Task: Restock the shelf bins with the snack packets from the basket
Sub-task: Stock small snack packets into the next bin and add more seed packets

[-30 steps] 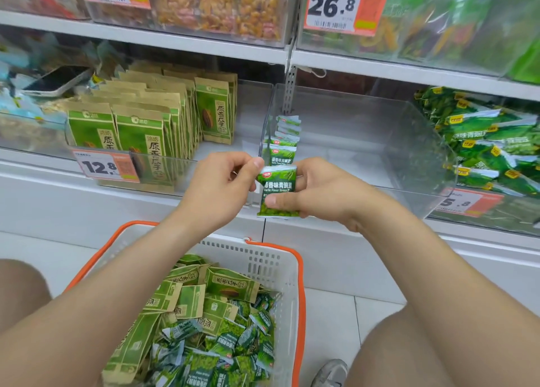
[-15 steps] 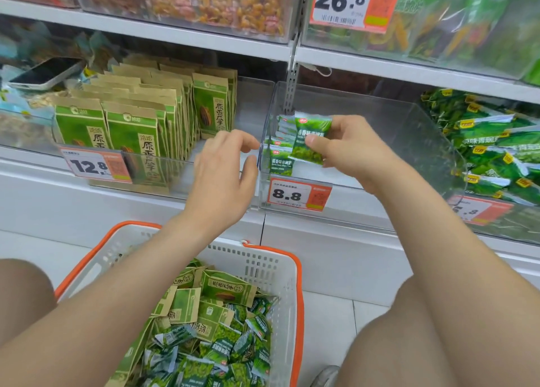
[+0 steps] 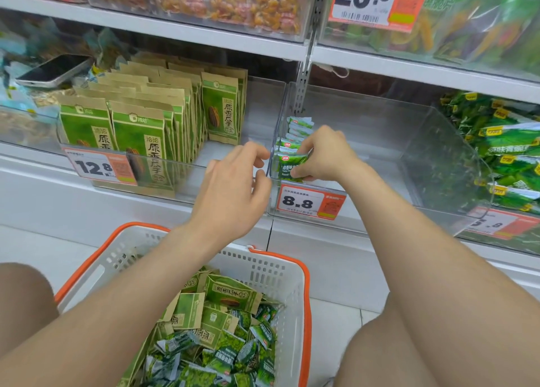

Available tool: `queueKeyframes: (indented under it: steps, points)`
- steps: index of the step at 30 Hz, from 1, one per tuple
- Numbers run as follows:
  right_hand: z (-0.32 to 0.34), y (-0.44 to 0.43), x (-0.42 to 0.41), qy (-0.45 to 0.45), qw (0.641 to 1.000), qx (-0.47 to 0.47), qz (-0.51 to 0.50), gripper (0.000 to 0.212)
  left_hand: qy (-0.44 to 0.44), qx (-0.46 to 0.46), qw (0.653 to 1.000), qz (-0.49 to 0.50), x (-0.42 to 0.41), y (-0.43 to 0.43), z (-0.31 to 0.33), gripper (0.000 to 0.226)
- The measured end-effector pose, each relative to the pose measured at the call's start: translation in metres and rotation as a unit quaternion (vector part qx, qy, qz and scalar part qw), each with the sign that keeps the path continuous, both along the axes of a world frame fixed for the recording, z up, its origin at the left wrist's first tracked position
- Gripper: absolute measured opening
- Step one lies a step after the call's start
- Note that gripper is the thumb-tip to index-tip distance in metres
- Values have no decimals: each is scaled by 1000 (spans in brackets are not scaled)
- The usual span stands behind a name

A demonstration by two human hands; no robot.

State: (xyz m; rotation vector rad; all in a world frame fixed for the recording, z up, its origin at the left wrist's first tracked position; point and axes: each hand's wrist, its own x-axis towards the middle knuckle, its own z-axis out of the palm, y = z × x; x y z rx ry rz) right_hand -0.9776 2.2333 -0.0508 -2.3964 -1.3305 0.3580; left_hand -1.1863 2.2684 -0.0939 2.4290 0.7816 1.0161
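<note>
While the basket (image 3: 263, 272) lies heaped with green packets (image 3: 222, 354), I record the bin (image 3: 380, 141) holding a short row (image 3: 298, 126) at its left wall; right hand (image 3: 324, 155) pinches a packet (image 3: 287, 166) at the row's front; left hand (image 3: 230, 193) hovers beside, loosely curled, empty.

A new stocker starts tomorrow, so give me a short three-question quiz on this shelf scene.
1. True or false: the left hand holds a packet.
2. The right hand holds a small green packet in the clear bin. What does that bin's price tag read? A 12.8 B 8.8 C 26.8
3. Fill in: loose packets wait in the orange-rimmed ____.
Key: 1 false; 2 B; 3 basket.
</note>
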Motion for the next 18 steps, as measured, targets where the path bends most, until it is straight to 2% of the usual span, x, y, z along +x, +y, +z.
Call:
queueKeyframes:
  steps: [2,5,7,9,11,13,16,18]
  points:
    - [-3,0,0,1,1000,-2,-10,30,-11,5,1000,-5,-1,-1,-2,27]
    - [0,-7,0,-10,1000,-11,-25,41,-36,32,999,-5,-1,-2,-2,26]
    - [6,-14,0,7,1000,-5,-27,45,-51,66,997,4,-1,-4,-1,24]
    - [10,-22,-1,-14,999,8,-40,51,-64,124,990,15,-3,-7,1,17]
    - [14,-28,-7,-68,995,52,-43,37,-74,196,978,12,-8,-12,-1,5]
    - [19,-38,-21,-99,986,130,-24,16,-67,240,968,-8,-13,-17,-10,11]
    - [25,-61,-56,-94,974,203,39,13,25,205,978,-40,-15,-18,-33,25]
    - [23,-77,-79,-94,976,160,111,11,194,145,969,-55,-13,-19,-49,32]
